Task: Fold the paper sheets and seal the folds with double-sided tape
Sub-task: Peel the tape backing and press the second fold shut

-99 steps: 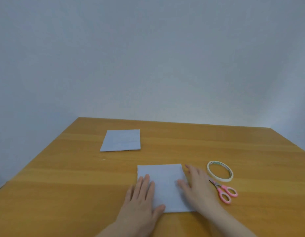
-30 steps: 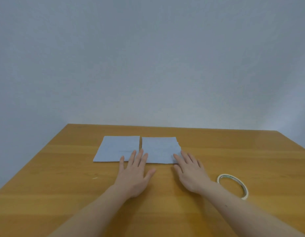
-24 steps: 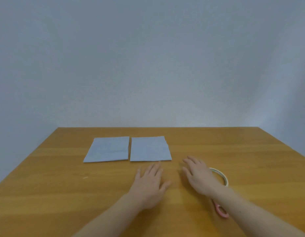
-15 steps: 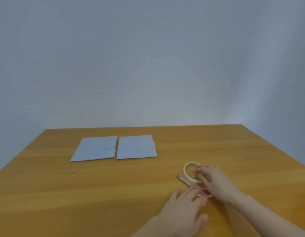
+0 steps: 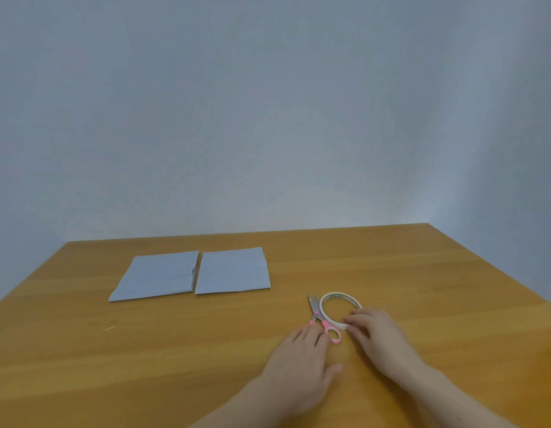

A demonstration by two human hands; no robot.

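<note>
While both folded paper sheets (image 5: 156, 274) lie aside, my left hand (image 5: 302, 362) rests flat by the scissors (image 5: 322, 321); my right hand (image 5: 380, 339), fingers loose, touches the tape roll (image 5: 340, 308), which I should grip next

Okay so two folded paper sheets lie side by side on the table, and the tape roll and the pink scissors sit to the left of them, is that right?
Not quite. In the head view the tape roll and the pink scissors sit to the right of the two folded paper sheets, nearer the person. The sheets do lie side by side on the table.
</note>
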